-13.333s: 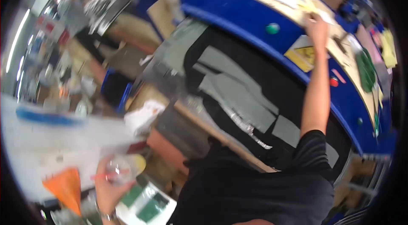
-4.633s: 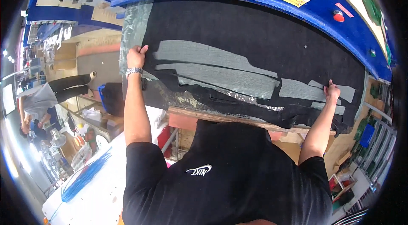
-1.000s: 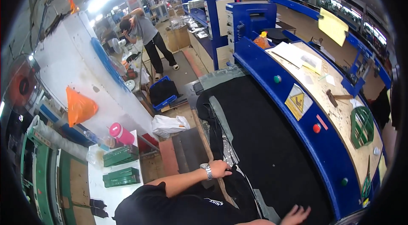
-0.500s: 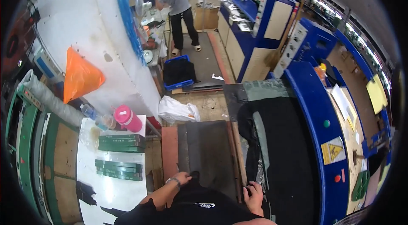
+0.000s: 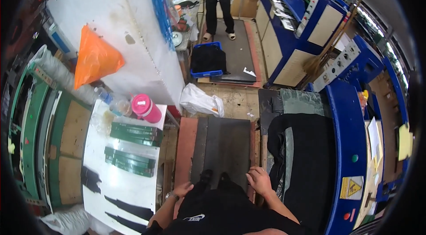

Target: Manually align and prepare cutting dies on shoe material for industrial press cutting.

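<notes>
Low in front of me, my left hand (image 5: 182, 189) is held at my side with its fingers loosely stretched, holding nothing. Nearest to it is a white table (image 5: 88, 190) with two groups of green metal bars (image 5: 135, 133) and black cut pieces (image 5: 128, 208) lying on it. My right hand (image 5: 259, 179) hangs beside the bed of a blue machine (image 5: 344, 146), its fingers slightly bent and apart, with nothing in them. On that bed lies black fabric (image 5: 310, 164) next to a grey-green strip (image 5: 288, 157). My feet stand on dark mats (image 5: 228, 141).
A pink lidded jug (image 5: 146, 109) and clear bottles (image 5: 119, 105) stand at the table's far end. Ahead are a white sack (image 5: 199, 101) and a blue crate (image 5: 206, 73) of black material. Beyond it stands another person (image 5: 217, 8). A white pillar (image 5: 133, 21) rises at the left.
My view has shifted, so the room sits further right. My right hand has come away from the machine bed's edge. The other person's raised arm has lowered.
</notes>
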A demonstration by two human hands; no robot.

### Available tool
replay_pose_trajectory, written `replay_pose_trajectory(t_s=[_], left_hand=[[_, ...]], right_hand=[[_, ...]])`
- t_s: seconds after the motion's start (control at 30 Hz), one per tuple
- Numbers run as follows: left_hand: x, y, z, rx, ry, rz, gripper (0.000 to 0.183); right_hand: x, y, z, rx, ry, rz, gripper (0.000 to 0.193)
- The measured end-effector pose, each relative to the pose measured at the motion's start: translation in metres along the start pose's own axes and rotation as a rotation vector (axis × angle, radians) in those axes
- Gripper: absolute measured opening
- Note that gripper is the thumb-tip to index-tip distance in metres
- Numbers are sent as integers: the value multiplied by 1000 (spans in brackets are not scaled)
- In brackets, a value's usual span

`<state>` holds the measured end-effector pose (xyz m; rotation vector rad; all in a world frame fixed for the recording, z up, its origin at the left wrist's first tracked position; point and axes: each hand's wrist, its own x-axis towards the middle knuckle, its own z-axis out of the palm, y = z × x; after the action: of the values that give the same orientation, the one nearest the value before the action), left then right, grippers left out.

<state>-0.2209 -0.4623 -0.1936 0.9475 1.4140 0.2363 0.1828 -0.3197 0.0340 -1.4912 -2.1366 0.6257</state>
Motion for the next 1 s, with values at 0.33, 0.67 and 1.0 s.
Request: replay_pose_trajectory(t_s=[0.33, 0.67, 1.0], left_hand=[[-87, 107, 24, 353, 537, 120, 48], [-79, 90, -26, -606, 1024, 278, 32], [-68, -53, -229, 156, 1140, 370, 40]], right_hand=[[91, 28, 10, 42, -277, -366, 13], [106, 15, 64, -78, -589, -266, 24], [83, -41, 122, -172, -646, 128, 29]])
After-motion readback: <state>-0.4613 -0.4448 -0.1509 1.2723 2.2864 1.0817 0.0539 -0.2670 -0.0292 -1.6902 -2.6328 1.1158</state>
